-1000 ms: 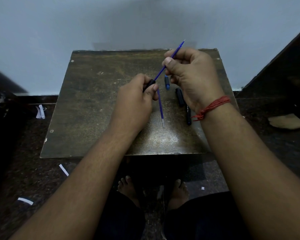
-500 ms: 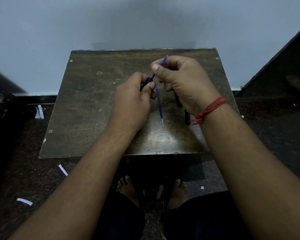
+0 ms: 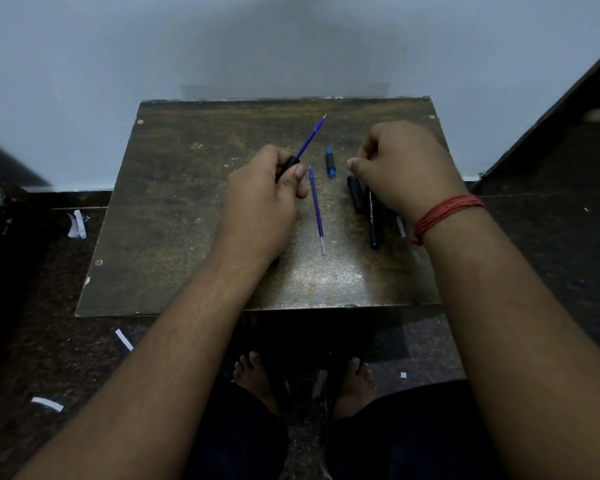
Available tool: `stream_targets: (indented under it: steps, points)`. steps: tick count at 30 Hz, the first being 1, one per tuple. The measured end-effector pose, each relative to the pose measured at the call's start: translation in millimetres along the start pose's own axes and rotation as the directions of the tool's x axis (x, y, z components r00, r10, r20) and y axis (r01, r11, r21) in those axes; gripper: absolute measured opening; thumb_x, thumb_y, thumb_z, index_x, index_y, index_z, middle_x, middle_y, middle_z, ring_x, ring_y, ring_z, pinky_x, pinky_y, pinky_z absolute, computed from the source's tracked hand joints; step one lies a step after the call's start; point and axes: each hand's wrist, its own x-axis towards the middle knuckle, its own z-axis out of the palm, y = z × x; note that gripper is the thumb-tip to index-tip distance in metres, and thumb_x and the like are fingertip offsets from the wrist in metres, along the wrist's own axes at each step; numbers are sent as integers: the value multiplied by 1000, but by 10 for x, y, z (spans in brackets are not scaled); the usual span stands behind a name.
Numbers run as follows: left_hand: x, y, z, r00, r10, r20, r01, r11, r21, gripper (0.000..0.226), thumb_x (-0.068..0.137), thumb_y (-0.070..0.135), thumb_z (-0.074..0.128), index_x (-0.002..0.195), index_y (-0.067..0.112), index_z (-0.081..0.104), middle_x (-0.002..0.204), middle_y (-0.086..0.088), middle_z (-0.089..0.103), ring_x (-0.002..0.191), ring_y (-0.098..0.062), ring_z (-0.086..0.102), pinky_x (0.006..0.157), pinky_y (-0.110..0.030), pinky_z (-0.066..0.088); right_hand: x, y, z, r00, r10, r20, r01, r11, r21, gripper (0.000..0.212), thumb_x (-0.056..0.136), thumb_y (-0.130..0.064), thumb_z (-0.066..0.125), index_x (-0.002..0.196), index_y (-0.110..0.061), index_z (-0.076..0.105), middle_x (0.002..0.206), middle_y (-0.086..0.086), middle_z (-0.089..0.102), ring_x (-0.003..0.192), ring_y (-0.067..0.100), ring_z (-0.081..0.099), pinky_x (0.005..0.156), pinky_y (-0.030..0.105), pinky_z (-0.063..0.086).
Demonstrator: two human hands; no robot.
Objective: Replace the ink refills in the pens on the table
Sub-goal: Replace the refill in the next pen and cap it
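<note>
Left hand [image 3: 260, 199] at frame centre, clamped on black pen barrel [image 3: 287, 167]; blue refill [image 3: 310, 138] seated in it, protruding up-right, metal tip exposed. Right hand [image 3: 406, 168] right of centre, fingers curled loosely; contents, if any, not discernible. Second refill [image 3: 316, 209] loose on table [image 3: 174, 209] between the hands. Small blue-and-black pen section [image 3: 330, 162] just above it. Black cap [image 3: 355, 195] and assembled black pen [image 3: 372, 223] partly under right hand.

Risks, as judged: protruding refill liable to slide out if barrel tips; right wrist likely to knock pen or cap; loose refill round, apt to roll.

Clearance: left half of table bare; near edge well below loose parts; right edge close to right wrist.
</note>
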Motion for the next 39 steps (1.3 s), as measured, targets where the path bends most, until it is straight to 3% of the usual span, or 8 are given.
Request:
stream_targets:
  steps: [5, 11, 17, 20, 22, 27, 32, 39]
  points:
    - [1, -20, 18, 1000, 8, -11, -7, 1000, 7, 9, 99, 18, 57, 97, 13, 64, 73, 10, 68, 76, -6, 62, 67, -15, 43, -23, -199, 182, 982, -102, -156, 88, 992, -91, 30, 93, -44, 60, 105, -16, 64, 114, 6, 60, 116, 30, 49, 95, 41, 43]
    - [9, -27, 24, 1000, 10, -14, -9, 1000, 10, 10, 98, 16, 58, 97, 9, 65, 73, 10, 67, 67, 11, 57, 62, -3, 36, -32, -310, 349, 966, -117, -232, 91, 989, -119, 23, 92, -23, 60, 112, -14, 52, 109, 8, 65, 111, 32, 51, 88, 43, 42]
    - [11, -25, 23, 1000, 3, -11, -2, 1000, 19, 9, 98, 17, 57, 97, 12, 64, 73, 10, 68, 67, 9, 58, 61, -4, 37, 34, -313, 257, 982, 53, -181, -18, 982, 189, 29, 93, -17, 54, 120, -9, 52, 113, 10, 65, 112, 29, 54, 85, 35, 42]
    - [13, -17, 20, 1000, -8, -12, 8, 1000, 12, 9, 99, 17, 57, 97, 12, 64, 73, 10, 68, 66, 11, 56, 60, -4, 36, 122, -287, 145, 969, 179, -172, -70, 863, 500, 34, 93, -11, 49, 126, -10, 60, 120, 5, 64, 103, 15, 58, 77, 19, 38]
    - [12, -15, 18, 1000, -9, -5, 9, 1000, 25, 9, 99, 19, 57, 97, 13, 64, 74, 10, 68, 67, 9, 56, 60, -4, 36, 139, -274, 90, 969, 211, -124, -57, 688, 723, 31, 91, -7, 53, 117, -12, 69, 100, -3, 69, 87, 6, 61, 70, 15, 41]
    - [9, -10, 7, 1000, -12, -4, 12, 999, 35, 9, 99, 20, 57, 98, 14, 64, 75, 9, 68, 74, -2, 61, 61, -8, 39, 87, -259, 91, 975, 206, 88, -138, 241, 961, 11, 83, -9, 63, 84, -19, 68, 74, -3, 68, 70, 11, 54, 55, 25, 37]
    - [4, -5, 0, 1000, -19, -1, 19, 1000, 23, 9, 99, 20, 57, 99, 15, 64, 75, 9, 68, 78, -6, 62, 62, -12, 41, 72, -253, 77, 969, 213, 121, -144, 95, 985, 11, 87, -8, 63, 82, -17, 60, 74, -1, 70, 71, 13, 55, 54, 24, 37]
    - [-8, 9, 1, 1000, -12, 6, 12, 1000, 21, 9, 99, 19, 57, 96, 15, 64, 75, 9, 68, 79, -5, 61, 61, -9, 40, 64, -257, 78, 973, 213, 91, -116, 111, 987, 9, 86, -10, 65, 83, -18, 62, 77, -1, 72, 74, 13, 57, 56, 25, 38]
